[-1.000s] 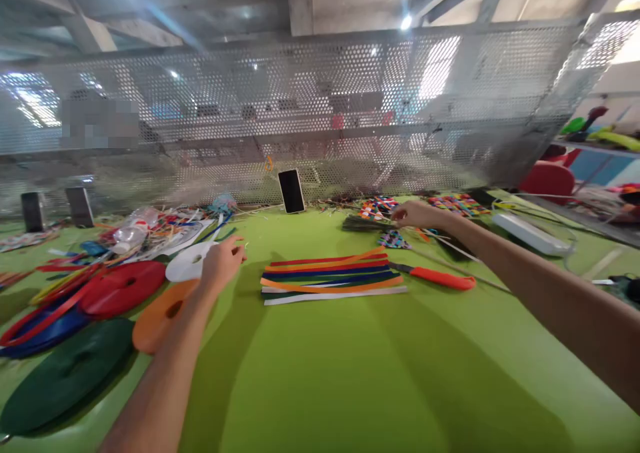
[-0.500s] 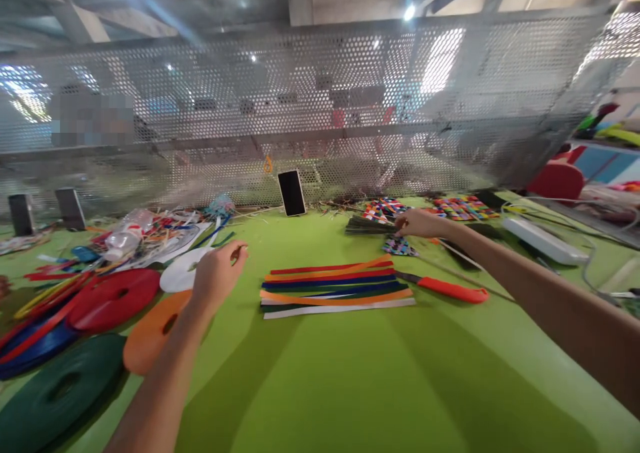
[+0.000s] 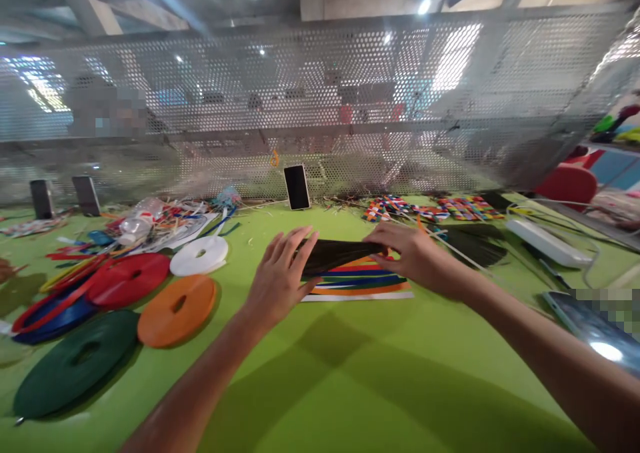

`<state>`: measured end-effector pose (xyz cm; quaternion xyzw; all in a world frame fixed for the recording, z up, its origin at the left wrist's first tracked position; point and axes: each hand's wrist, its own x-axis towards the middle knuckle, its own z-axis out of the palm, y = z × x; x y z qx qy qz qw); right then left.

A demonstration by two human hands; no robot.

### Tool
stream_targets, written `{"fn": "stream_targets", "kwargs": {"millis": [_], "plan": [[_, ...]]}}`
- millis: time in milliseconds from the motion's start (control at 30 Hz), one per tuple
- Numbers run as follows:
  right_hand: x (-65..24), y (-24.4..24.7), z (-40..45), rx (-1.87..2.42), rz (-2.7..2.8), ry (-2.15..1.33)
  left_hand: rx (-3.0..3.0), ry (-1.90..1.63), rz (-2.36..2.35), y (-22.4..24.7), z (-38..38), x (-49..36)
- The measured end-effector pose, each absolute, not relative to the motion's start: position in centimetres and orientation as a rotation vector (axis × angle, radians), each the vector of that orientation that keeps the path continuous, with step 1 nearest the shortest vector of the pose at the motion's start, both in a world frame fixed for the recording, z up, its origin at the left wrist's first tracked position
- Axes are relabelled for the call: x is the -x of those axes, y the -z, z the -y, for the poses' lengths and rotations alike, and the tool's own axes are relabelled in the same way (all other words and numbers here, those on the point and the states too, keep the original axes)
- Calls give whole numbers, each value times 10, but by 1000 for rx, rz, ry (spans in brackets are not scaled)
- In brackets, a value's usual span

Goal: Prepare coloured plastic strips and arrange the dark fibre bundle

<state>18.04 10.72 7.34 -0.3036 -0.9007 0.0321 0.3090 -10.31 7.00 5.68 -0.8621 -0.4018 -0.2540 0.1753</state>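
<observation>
A bundle of dark strips (image 3: pixel 333 254) spans the gap between my two hands, above a row of colored strips (image 3: pixel 360 281) on the green table. My right hand (image 3: pixel 407 256) pinches the bundle's right end. At its left end is my left hand (image 3: pixel 284 269), fingers spread and touching the bundle, the thumb below it. The colored strips, in red, orange, blue, green and white, lie side by side, partly hidden by the bundle and my hands.
Left on the table (image 3: pixel 320 386) are white (image 3: pixel 199 255), orange (image 3: pixel 176 311), red (image 3: pixel 129 279) and dark green (image 3: pixel 77 366) rolls. A phone (image 3: pixel 297 187) stands behind. Woven pieces (image 3: pixel 467 207), a power strip (image 3: pixel 547 243) and another phone (image 3: pixel 595 326) are right.
My right hand has brought the dark bundle from the back right to over the colored strips. My left hand has moved right to the bundle's left end. The orange-handled knife is no longer visible.
</observation>
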Motion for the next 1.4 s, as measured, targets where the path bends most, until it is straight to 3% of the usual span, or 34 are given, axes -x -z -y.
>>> {"fn": "stream_targets", "kwargs": {"millis": [367, 800, 1100, 1400], "plan": [[-165, -76, -75, 934, 2508, 106, 2600, 564, 1207, -52, -69, 105], [-148, -41, -58, 1034, 2605, 434, 2713, 844, 955, -32, -66, 94], [-151, -32, -52, 1069, 2521, 421, 2783, 923, 929, -24, -67, 93], [-151, -30, -53, 1191, 2522, 393, 2794, 749, 1087, -33, -67, 90]]}}
